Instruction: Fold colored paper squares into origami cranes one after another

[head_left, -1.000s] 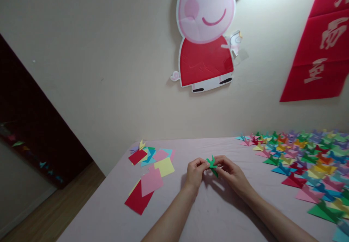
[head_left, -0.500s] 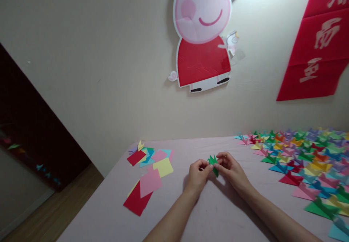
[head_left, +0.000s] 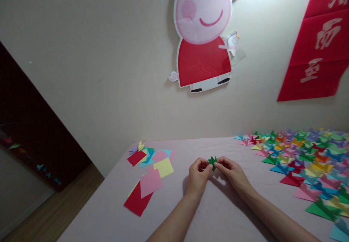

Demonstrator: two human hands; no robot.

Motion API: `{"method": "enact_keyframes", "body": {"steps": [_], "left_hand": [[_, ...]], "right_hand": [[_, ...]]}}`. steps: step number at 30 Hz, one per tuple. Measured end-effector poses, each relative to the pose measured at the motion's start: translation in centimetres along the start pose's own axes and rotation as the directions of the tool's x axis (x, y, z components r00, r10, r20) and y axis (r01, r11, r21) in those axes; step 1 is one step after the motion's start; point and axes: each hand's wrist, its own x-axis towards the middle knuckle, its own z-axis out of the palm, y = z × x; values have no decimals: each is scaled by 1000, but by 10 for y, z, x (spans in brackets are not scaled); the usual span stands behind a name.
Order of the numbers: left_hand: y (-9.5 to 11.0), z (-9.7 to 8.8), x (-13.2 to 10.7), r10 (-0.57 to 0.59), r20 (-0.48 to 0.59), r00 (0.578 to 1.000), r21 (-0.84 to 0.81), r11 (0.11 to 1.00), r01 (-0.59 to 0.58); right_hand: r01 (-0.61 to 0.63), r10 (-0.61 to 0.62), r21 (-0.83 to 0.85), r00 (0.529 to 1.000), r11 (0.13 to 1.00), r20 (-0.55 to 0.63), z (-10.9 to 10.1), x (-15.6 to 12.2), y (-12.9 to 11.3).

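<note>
A small green folded paper piece (head_left: 212, 161) is pinched between both hands just above the pale pink table (head_left: 218, 213). My left hand (head_left: 198, 174) grips its left side with thumb and fingers closed. My right hand (head_left: 231, 171) grips its right side, fingers closed too. Both forearms reach in from the bottom edge.
Loose flat paper squares (head_left: 148, 176) in red, pink, yellow and blue lie to the left of my hands. Several rows of coloured folded paper cranes (head_left: 302, 162) cover the table's right side. A cartoon pig cutout (head_left: 204, 34) and a red banner (head_left: 316, 45) hang on the wall.
The green paper piece has sunk a little lower between my fingers and looks more compact. The view has shifted slightly; the hands stay in the same place.
</note>
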Motion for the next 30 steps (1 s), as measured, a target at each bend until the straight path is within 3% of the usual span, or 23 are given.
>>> {"method": "enact_keyframes", "body": {"steps": [15, 22, 27, 30], "left_hand": [[-6, 5, -1, -40, -86, 996, -105, 994, 30], [-6, 4, -1, -94, -96, 991, -149, 986, 79], [2, 1, -2, -75, -96, 993, -90, 994, 66], [11, 1, -7, -12, -61, 998, 81, 997, 17]], "right_hand": [[22, -18, 55, 997, 998, -81, 2, -1, 0], [-12, 16, 75, 998, 997, -59, -1, 3, 1], [6, -7, 22, 999, 1000, 52, -1, 4, -2], [9, -2, -78, 996, 997, 86, -3, 4, -4]]}}
